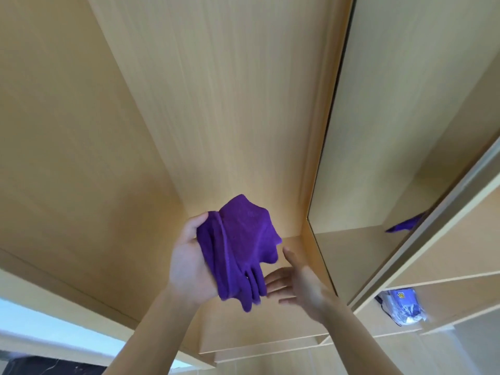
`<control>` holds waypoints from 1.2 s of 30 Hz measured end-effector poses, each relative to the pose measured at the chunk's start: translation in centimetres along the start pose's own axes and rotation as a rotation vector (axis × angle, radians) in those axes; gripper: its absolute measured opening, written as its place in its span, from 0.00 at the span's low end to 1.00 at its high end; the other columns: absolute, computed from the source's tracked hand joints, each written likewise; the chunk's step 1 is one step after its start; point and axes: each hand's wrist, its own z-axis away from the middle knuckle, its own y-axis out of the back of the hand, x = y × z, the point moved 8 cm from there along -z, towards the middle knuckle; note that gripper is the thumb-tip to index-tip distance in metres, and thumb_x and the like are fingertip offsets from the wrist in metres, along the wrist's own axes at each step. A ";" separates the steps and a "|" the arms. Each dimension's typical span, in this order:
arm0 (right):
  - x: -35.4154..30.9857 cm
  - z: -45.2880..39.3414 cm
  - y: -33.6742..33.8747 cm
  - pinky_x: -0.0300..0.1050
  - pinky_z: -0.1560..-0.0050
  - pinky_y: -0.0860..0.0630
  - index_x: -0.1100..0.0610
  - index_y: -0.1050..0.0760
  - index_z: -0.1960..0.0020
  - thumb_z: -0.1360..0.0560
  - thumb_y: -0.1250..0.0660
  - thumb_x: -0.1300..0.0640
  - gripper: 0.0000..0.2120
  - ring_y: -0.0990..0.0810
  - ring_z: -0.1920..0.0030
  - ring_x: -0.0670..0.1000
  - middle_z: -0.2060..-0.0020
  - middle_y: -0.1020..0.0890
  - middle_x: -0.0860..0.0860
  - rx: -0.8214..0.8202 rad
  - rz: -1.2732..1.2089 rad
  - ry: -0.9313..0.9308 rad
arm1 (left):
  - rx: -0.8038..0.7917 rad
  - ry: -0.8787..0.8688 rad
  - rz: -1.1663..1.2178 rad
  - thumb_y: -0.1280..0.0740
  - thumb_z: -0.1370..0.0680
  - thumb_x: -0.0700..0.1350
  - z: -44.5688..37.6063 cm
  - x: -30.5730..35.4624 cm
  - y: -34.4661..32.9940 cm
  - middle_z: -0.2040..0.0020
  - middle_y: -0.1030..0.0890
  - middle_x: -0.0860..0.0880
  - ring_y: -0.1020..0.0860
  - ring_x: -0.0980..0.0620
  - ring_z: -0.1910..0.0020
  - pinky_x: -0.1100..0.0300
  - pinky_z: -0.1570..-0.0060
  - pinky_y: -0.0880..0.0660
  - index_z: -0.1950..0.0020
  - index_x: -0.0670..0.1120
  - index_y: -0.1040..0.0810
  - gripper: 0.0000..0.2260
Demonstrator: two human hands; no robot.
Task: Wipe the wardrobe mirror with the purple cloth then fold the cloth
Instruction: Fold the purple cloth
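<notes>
The purple cloth [239,247] is bunched in loose folds in front of the wooden wardrobe interior. My left hand [189,262] holds it from the left, thumb up at its top edge, palm under the folds. My right hand [295,286] is just right of the cloth's hanging end, fingers spread and straight, slightly blurred, holding nothing. The wardrobe mirror [378,163] stands on the right as a tall reflective door panel; a corner of the cloth shows reflected in it.
Light wooden panels [216,90] fill the view. A shelf [270,345] lies below the hands. On the lower right a compartment holds a plastic-wrapped blue and white package [404,307]. A bright window strip is at bottom left.
</notes>
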 end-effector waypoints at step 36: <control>-14.7 -1.3 1.7 0.36 0.60 0.27 0.52 0.18 0.55 0.24 0.37 0.64 0.12 0.21 0.57 0.48 0.61 0.18 0.46 0.427 0.707 0.533 | 0.903 -0.148 -1.051 0.30 0.32 0.44 2.2 8.4 14.1 0.63 0.20 0.48 0.20 0.43 0.59 0.51 0.54 0.19 0.62 0.44 0.18 0.04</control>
